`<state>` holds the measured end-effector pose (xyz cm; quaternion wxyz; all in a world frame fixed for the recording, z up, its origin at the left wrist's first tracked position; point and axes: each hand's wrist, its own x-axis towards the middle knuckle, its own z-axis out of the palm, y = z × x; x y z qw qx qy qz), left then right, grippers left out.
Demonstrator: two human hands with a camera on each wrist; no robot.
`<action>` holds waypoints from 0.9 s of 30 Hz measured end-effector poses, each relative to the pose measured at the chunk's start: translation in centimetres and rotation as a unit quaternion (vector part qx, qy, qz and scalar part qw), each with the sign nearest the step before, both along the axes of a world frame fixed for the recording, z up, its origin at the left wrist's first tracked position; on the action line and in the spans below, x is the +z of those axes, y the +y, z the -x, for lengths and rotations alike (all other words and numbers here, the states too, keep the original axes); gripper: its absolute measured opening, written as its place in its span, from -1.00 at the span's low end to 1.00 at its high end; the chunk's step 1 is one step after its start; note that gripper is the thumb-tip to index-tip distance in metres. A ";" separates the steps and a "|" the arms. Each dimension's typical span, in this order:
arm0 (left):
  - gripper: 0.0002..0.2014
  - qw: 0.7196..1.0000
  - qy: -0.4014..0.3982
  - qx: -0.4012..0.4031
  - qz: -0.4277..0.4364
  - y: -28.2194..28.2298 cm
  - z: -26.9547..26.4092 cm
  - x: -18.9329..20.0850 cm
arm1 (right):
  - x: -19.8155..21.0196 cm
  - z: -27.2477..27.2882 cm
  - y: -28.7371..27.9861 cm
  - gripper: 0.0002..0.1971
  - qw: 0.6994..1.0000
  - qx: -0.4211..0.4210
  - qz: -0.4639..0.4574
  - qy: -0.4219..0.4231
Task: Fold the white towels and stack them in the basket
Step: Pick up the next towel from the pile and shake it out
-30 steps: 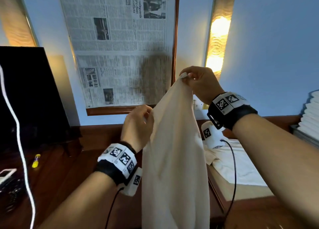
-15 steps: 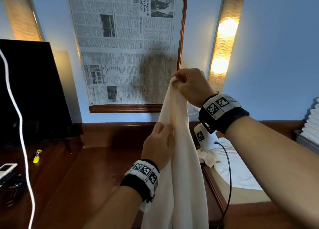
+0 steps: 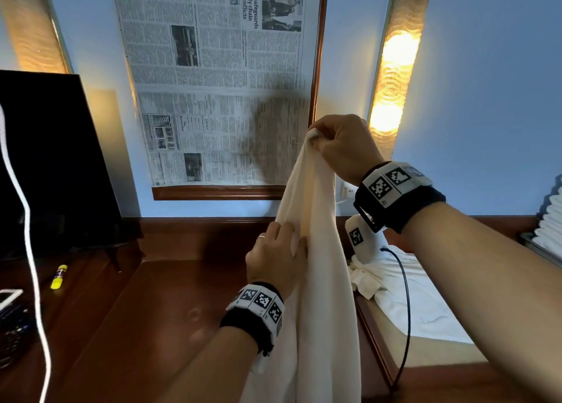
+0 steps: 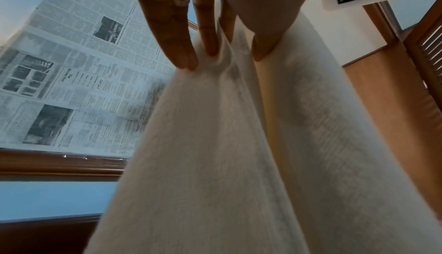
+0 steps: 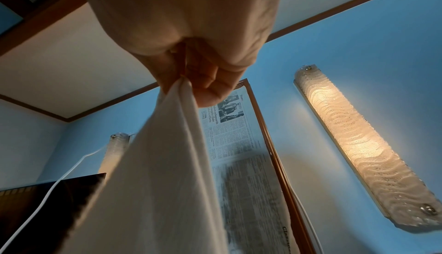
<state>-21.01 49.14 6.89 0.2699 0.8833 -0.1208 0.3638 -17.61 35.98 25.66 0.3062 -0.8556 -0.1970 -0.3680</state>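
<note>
White terry towel (image 3: 316, 281) hanging full length above the wooden desk (image 3: 152, 311), near its right edge, not yet folded. Right hand (image 3: 343, 147) pinching the top corner, fingers curled tight on the cloth; confirmed in the right wrist view, thumb and forefinger (image 5: 208, 88) clamped on the corner. Left hand (image 3: 276, 262) gripping the gathered left edge lower down; left wrist view showing fingers (image 4: 181, 50) on one side of the fold and the thumb on the other.

Progress, judged: early. Currently sorting out an edge and a corner of this towel, apparently seeking the second corner before a first fold. No crease made on it as yet.

Counting:
- Towels in hand: one.
- Loose white cloth (image 3: 404, 293) lying crumpled on the lower tan surface past the desk's right edge: at least one piece, seemingly unfolded; exact number impossible to tell.
- White stacked layers (image 3: 550, 220) at the far right edge of view: several, possibly folded towels, too cut off to confirm or count.
- Basket: not identifiable in any view.
- Hands: two, both occupied with the same towel.

Remaining, judged: folding this towel, handling the crumpled cloth, stacking everything in the basket. Proportion completed not determinable while the basket is out of sight.
</note>
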 end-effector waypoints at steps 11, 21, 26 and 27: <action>-0.90 0.987 0.057 -0.051 0.138 -2.6 -1.3 -1.8 | -1.4 -1.5 -5.8 -0.80 0.998 -0.009 -0.067 0.011; -0.79 0.972 0.134 0.002 0.193 -6.1 -1.6 -4.8 | -2.6 -2.0 -11.9 -0.83 0.996 0.016 -0.088 0.015; -0.74 0.965 0.166 0.002 0.204 -5.3 -2.0 -1.0 | -4.0 -2.2 -14.6 -0.85 0.992 0.018 -0.082 0.089; -0.72 0.968 0.168 -0.005 0.187 -5.3 -2.1 -0.1 | -4.4 -1.9 -14.7 -0.86 0.991 0.031 -0.067 0.113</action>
